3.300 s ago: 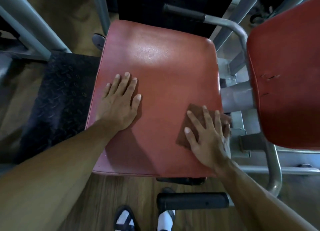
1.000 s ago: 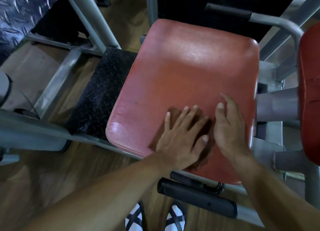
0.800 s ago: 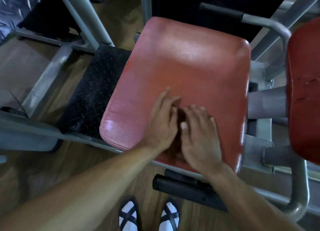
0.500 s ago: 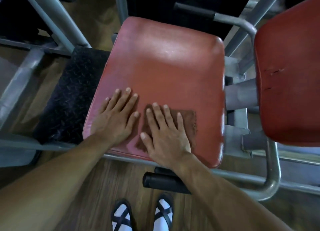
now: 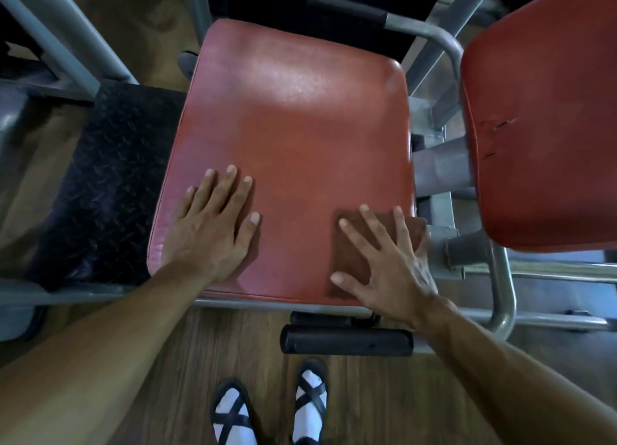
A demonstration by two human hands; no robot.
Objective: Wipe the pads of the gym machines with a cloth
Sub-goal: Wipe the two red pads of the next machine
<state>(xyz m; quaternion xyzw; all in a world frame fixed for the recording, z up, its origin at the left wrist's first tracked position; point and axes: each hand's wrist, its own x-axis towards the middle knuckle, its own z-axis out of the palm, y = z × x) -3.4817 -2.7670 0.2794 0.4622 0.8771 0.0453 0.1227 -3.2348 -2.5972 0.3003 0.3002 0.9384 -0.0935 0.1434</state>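
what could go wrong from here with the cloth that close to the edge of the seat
The brown cloth lies at the red seat pad's right edge under the flat right hand; another stroke that way might push it off into the metal frame. The left hand leans near the pad's front left corner, so it might slip off. The pad's far half may get missed.

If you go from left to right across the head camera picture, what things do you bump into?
Black tread plate → left hand flat on the red seat pad → brown cloth under the right hand → second red pad.
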